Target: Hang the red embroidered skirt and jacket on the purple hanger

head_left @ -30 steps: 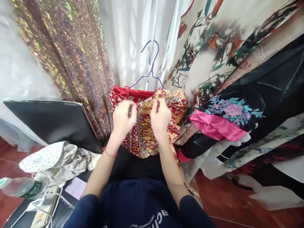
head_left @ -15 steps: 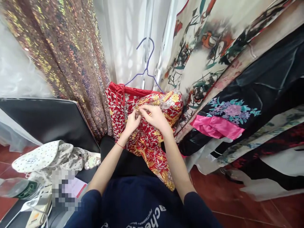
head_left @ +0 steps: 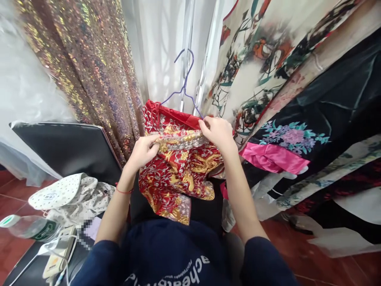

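Note:
A red garment (head_left: 178, 171) with gold and silver embroidery hangs over my lap, still on a purple wire hanger (head_left: 185, 81). My left hand (head_left: 144, 150) is closed, pinching the left end of the garment's embroidered edge. My right hand (head_left: 217, 132) is closed on the right end of the same edge, close to the hanger's shoulder. The edge is stretched between both hands. The rest of the cloth falls in folds toward my knees.
A sequined brown curtain (head_left: 86, 67) hangs at left, white sheer fabric behind. Printed robes (head_left: 285, 79) and a pink-trimmed black floral one (head_left: 276, 151) crowd the right. A black panel (head_left: 65, 147), a dotted white bag (head_left: 68, 194), a water bottle (head_left: 26, 227) and cables lie at left.
My hands have moved apart from the middle of the garment to its upper edge and now hold that edge stretched. The cloth has bunched higher on my lap.

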A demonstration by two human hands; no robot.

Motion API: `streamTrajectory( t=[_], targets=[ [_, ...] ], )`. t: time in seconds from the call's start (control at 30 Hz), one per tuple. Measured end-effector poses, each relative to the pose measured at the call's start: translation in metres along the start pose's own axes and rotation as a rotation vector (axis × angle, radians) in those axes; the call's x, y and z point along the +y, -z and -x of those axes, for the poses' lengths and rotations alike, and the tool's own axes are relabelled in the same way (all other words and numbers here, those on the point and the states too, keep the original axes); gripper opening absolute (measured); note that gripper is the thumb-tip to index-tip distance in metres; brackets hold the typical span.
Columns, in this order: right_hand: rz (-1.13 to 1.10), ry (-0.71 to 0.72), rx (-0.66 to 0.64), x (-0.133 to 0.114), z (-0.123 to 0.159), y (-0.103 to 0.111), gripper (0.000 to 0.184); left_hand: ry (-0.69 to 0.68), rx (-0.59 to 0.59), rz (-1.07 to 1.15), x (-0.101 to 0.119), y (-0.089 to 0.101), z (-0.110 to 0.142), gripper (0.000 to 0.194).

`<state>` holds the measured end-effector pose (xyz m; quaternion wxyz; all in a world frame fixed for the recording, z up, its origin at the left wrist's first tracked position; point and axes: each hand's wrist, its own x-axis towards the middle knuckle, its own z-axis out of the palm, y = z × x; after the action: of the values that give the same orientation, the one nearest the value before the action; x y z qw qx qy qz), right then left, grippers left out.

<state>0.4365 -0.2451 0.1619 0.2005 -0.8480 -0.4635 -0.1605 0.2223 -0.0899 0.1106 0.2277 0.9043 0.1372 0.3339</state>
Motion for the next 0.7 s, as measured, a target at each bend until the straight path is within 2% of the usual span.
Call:
streamTrajectory(
  t=[0.07, 0.13, 0.23, 0.37, 0.53, 0.7],
  targets=[
    [-0.073, -0.037, -0.031, -0.001, -0.004, 0.002, 0.032, -0.101, -0.169, 0.053, 0.005, 0.016, 0.01, 0.015],
    [-0.103, -0.055, -0.045, -0.003, -0.008, 0.004, 0.03, -0.128, -0.299, 0.104, 0.009, 0.032, 0.019, 0.016],
    [-0.054, -0.073, -0.06, -0.007, -0.017, 0.004, 0.034, -0.096, -0.361, 0.146, 0.012, 0.05, 0.029, 0.014],
    [0.076, -0.097, -0.088, -0.01, -0.035, -0.005, 0.035, -0.112, -0.436, 0.166, 0.015, 0.063, 0.037, 0.015],
    [0.127, -0.123, -0.141, -0.015, -0.045, -0.015, 0.02, -0.122, -0.551, 0.21, 0.019, 0.073, 0.046, 0.015],
    [0.09, -0.117, -0.147, -0.017, -0.049, -0.014, 0.016, -0.26, -0.733, 0.281, 0.032, 0.077, 0.054, 0.028]
  ],
)
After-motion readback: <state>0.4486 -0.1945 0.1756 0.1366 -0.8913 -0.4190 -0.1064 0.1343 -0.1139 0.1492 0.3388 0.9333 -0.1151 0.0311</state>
